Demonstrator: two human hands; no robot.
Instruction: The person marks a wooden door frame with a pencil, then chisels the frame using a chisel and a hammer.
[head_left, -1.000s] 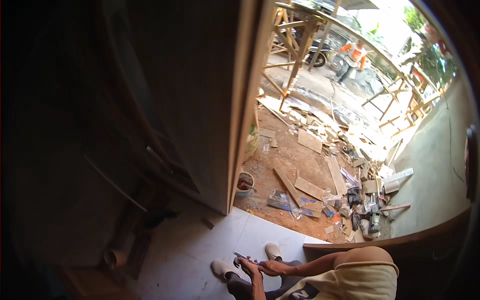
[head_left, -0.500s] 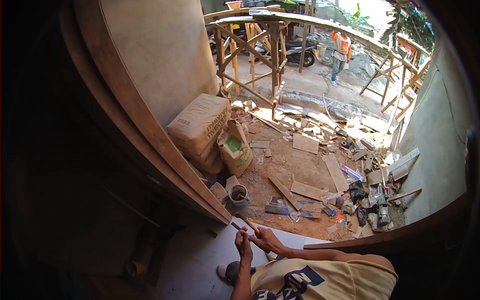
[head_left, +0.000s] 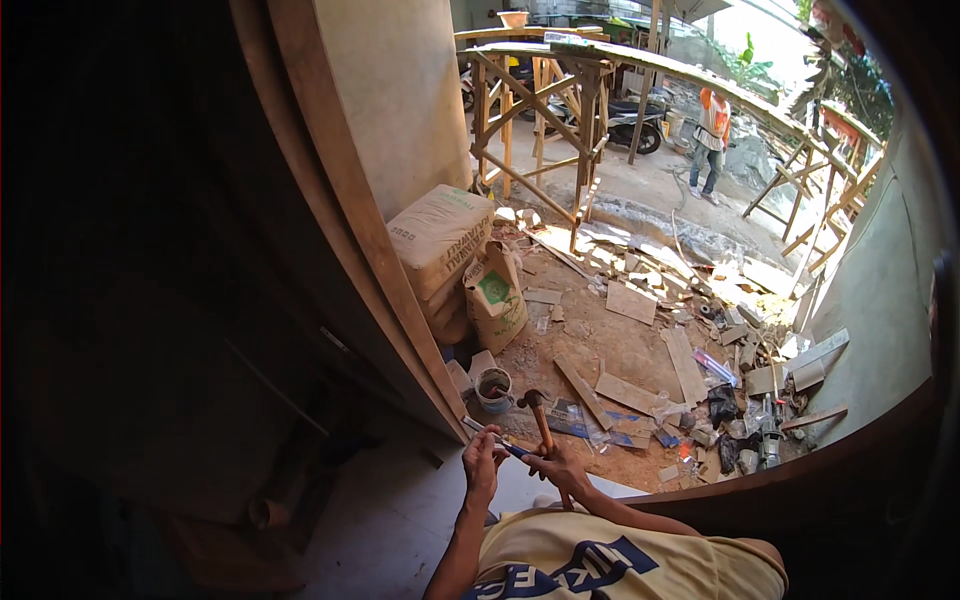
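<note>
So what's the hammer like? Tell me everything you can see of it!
The hammer has a dark, metal-looking head and a slim, orange-brown handle that looks wooden. The person's right grip holds it partway down the handle, whose lower end pokes out below. In the picture it tilts slightly left, head at the top. I can't tell whether it touches the slim, partly blue tool beside it.

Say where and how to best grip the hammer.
Probably the lower handle of the hammer, from the right: its head points forward, the wooden shaft is slim and straight, and the right hand holds it there, well below the head.
</note>
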